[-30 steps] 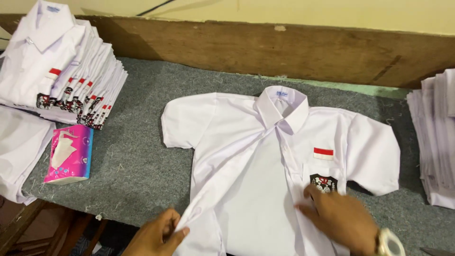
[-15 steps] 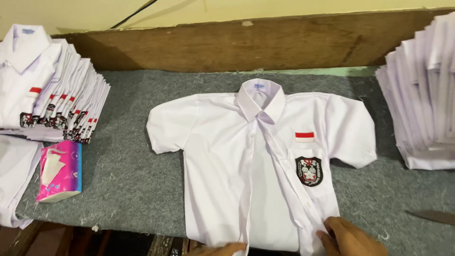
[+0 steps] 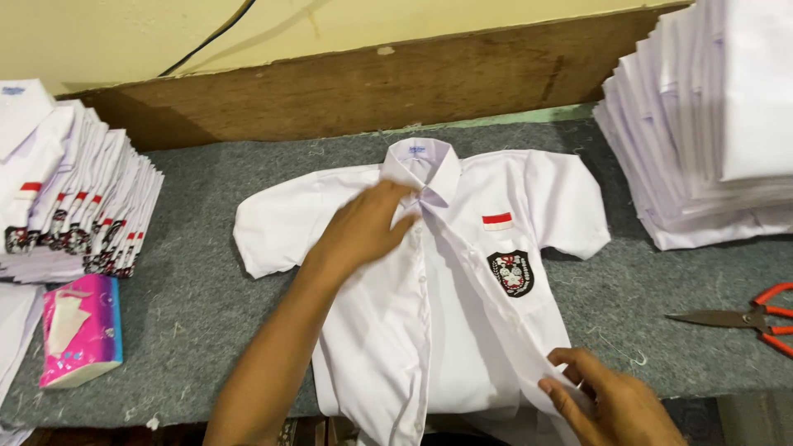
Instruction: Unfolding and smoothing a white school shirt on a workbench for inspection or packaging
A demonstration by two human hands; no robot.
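White shirt [image 3: 446,330] spread front-up on grey felt table [image 3: 215,297], collar toward the wall. Left hand [image 3: 363,227] pressed flat, fingers open, on the chest just below the collar. Right hand [image 3: 607,400] pinching the placket edge near the hem. Red-handled scissors [image 3: 743,318] well off right.

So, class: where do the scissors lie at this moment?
In the head view, the red-handled scissors lie at the far right on the grey felt table, below the white shirt stack.

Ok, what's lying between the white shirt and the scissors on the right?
Only bare grey felt table cover between the shirt and the scissors, seen from the head camera.
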